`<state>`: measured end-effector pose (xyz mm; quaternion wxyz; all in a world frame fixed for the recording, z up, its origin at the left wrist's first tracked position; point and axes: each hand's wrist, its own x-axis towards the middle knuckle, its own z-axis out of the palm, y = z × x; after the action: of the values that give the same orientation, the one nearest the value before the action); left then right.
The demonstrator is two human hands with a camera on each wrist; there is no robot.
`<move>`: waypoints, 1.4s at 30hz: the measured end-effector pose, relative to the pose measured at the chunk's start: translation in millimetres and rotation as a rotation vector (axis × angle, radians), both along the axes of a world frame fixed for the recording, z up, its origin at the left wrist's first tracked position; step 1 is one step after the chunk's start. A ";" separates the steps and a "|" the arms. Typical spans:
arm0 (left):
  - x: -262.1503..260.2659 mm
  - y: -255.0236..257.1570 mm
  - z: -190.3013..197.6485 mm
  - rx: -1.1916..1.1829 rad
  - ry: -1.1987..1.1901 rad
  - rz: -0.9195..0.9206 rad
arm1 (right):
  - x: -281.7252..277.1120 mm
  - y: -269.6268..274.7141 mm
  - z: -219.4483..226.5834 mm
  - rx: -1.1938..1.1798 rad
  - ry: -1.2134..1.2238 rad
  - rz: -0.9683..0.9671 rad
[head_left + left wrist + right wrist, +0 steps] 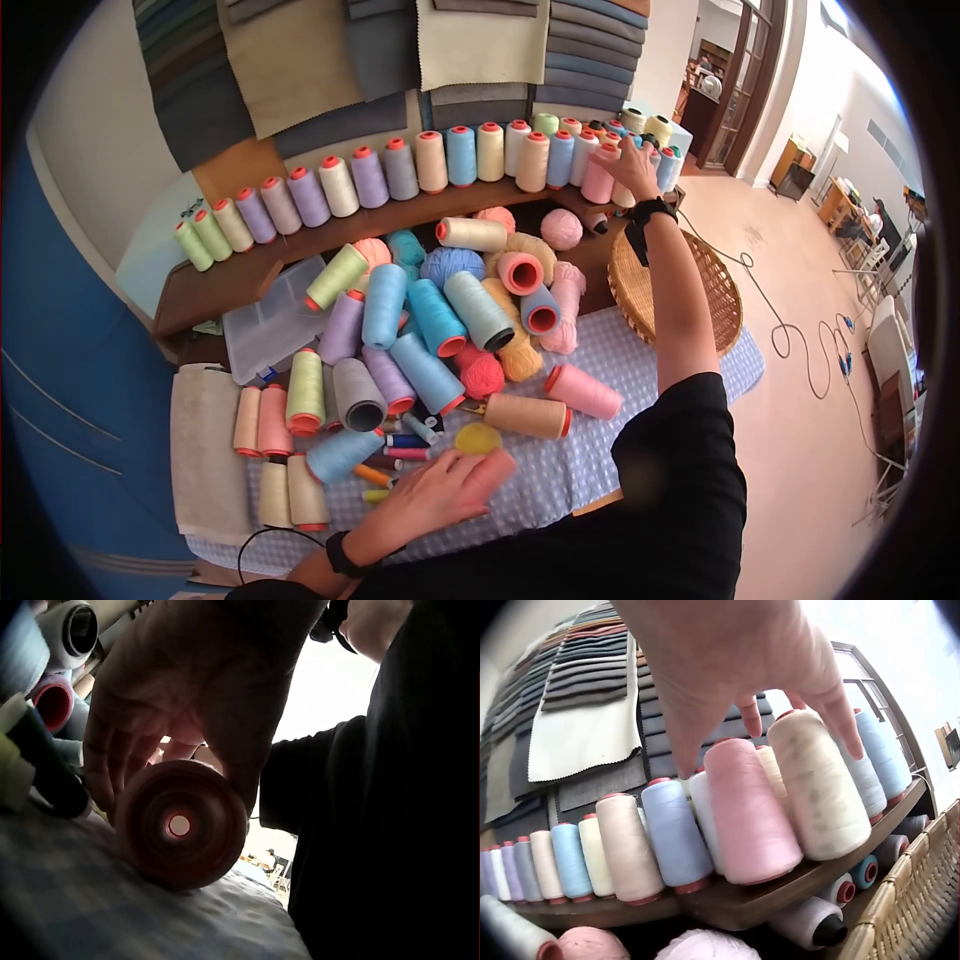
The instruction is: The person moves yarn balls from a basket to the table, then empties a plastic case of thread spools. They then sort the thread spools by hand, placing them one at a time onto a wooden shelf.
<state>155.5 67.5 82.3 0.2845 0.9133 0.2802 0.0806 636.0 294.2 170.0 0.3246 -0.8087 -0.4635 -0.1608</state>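
Note:
My left hand (pixel 425 500) grips a pink thread cone (pixel 490 478) low over the checked cloth (pixel 580 460). Seen from the left wrist, the cone's round base (pixel 180 862) with its centre hole faces the camera, fingers on one side and thumb on the other. Up on the wooden shelf, my right hand (pixel 742 667) reaches over the row of cones with thumb and fingers spread apart. Beneath it a cream thread cone (pixel 817 787) and a pink thread cone (pixel 750 810) stand upright side by side near the shelf's front edge; the fingers overlap the cream cone's top.
Upright cones (pixel 370 178) line the curved shelf (pixel 225 275). A heap of cones and yarn balls (pixel 452 268) lies below it, beside a clear plastic box (pixel 265 330). A wicker basket (pixel 720 300) leans at the right. Fabric swatches (pixel 480 50) hang behind.

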 end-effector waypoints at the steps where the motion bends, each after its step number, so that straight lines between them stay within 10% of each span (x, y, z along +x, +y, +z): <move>1: -1.0 0.5 -2.1 0.004 -0.001 0.007 | -5.6 1.4 2.9 -0.077 0.039 -0.050; 11: -3.3 1.3 -2.5 0.017 -0.039 0.013 | -15.3 -12.9 10.5 -0.138 0.039 -0.081; 13: -4.2 0.5 -1.6 0.013 -0.040 0.018 | -13.8 -29.2 20.7 -0.131 -0.034 0.185; 23: -1.1 -6.0 -1.8 0.056 -0.055 -0.010 | -142.4 -146.2 29.3 -1.120 0.197 0.646; 35: -1.3 -19.3 -4.0 0.150 -0.049 0.004 | -157.0 -149.8 -4.8 -0.797 0.034 0.689; 38: -0.7 -18.1 -4.4 0.139 -0.046 0.008 | -170.3 -162.4 -7.7 -0.655 0.651 0.823; 42: 1.3 -19.8 -5.2 0.190 -0.085 0.017 | -199.6 -185.3 2.9 -0.982 0.622 0.699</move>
<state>156.8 47.7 77.1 0.2073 0.9295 0.2669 0.1477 436.4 108.8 172.9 0.0707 -0.6737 -0.6018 0.4231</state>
